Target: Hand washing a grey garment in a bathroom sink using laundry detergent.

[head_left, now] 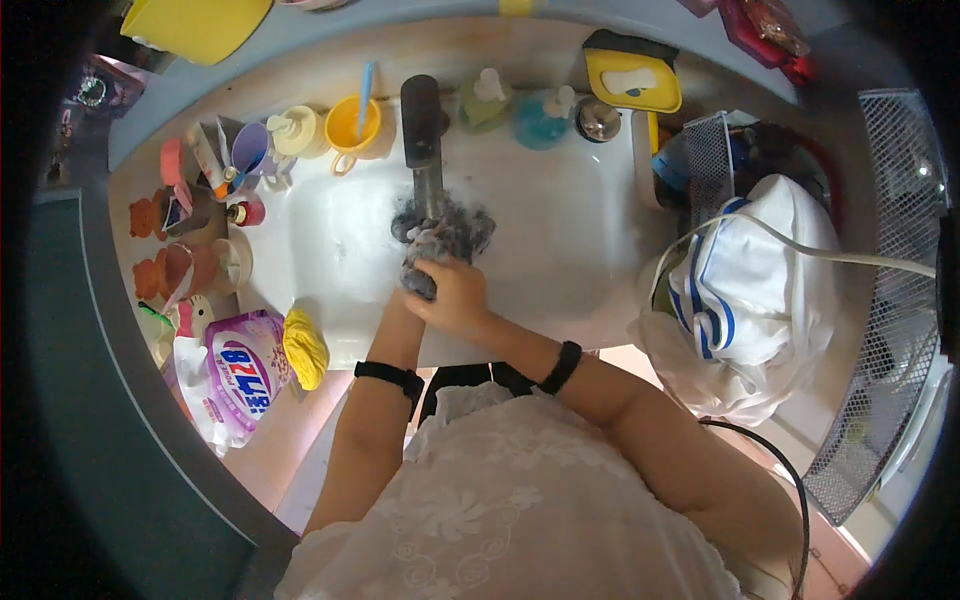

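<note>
Over the white sink basin (560, 260), my right hand (458, 297) is closed round a bunched, wet dark grey cloth (421, 283). Whitish suds show on the cloth, and its loose part spreads beneath the faucet (422, 125). My left hand (407, 306) meets the right one at the cloth from the left. Most of it lies behind the right hand and the cloth, so its fingers are hidden. Both forearms wear a black band.
Along the back rim stand a yellow cup (353, 124), a cream pump bottle (297, 131) and a blue soap bottle (543, 122). A purple detergent bag (243, 372) and yellow cloth (304, 349) lie left. White fabric (755, 285) is heaped right, crossed by a pale hose (860, 257).
</note>
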`<state>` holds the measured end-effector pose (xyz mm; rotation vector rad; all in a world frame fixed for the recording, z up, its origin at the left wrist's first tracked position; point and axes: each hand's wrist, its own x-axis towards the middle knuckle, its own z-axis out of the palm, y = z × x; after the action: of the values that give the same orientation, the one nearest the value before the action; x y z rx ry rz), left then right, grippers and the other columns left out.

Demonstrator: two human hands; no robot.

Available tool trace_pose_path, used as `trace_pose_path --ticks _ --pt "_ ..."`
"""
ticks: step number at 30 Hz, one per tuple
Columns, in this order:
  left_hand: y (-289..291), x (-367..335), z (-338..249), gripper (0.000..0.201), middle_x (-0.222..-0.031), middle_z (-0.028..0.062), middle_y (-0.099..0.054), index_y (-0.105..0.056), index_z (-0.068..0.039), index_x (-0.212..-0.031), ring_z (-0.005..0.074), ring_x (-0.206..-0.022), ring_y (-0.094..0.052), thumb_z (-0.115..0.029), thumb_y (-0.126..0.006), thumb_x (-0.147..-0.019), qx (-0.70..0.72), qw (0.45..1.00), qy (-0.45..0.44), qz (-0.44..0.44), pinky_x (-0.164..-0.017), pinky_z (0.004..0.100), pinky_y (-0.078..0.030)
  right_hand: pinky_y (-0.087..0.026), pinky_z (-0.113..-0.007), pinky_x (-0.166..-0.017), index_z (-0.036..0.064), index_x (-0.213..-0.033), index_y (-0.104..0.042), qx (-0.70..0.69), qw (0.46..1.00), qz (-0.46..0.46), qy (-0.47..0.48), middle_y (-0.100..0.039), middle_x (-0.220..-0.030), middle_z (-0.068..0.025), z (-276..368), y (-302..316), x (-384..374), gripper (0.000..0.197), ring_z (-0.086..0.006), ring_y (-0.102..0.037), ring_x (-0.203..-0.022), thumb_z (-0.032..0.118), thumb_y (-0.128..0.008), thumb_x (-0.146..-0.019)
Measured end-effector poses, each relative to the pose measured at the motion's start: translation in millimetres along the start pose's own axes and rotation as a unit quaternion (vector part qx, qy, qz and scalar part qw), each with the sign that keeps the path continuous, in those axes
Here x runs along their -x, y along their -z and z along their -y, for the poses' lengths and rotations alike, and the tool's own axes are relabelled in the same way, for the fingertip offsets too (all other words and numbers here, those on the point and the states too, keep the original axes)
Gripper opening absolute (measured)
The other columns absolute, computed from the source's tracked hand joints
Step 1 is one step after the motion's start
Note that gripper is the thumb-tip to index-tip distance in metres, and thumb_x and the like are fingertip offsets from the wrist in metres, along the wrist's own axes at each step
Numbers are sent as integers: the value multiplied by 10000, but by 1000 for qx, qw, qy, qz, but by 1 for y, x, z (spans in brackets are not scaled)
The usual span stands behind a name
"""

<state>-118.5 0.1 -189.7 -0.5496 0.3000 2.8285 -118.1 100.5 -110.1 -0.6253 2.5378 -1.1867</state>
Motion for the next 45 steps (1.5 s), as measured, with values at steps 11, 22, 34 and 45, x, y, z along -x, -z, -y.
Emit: trace_pose_path --ticks 11,22,34,45 --pt "-11 32 -13 439 -1002 58 -606 -558 -78 -1073 196 -879 -602 -363 -664 -756 -274 871 -21 -407 -737 366 -496 -394 -427 -887 186 -1196 -489 119 959 -144 -215 -476 -1188 -139 -162 33 -61 561 -321 -435 -1124 356 -674 -694" --pt "23 30 -3 894 -1390 190 -251 -277 -115 -1348 429 -1161 -402 -519 -713 -679 -120 926 25 -358 -813 673 -370 -450 -459 -802 181 -1210 -502 194 952 72 -225 -482 -1163 -175 -148 -13 -56 635 -344 -476 -1074 400 -685 -643" --pt "40 15 13 374 -995 90 -608 -512 -55 -1145 247 -900 -585 -341 -473 -908 53 992 11 -112 -834 380 -479 -475 -427 -612 114 -864 -660 91 995 -37 -19 -595 -835 -131 -22 -5 -8 385 -320 -598 -712 457 -660 -688" --pt "23 50 -24 635 -1036 159 -534 -292 -101 -1294 228 -820 -592 -113 -650 -769 -254 837 -166 -456 -706 332 -529 -422 -385 -848 39 -1100 -493 -240 947 -77 -198 -511 -1098 -170 -66 94 -18 381 -321 -507 -1009 117 -648 -761"
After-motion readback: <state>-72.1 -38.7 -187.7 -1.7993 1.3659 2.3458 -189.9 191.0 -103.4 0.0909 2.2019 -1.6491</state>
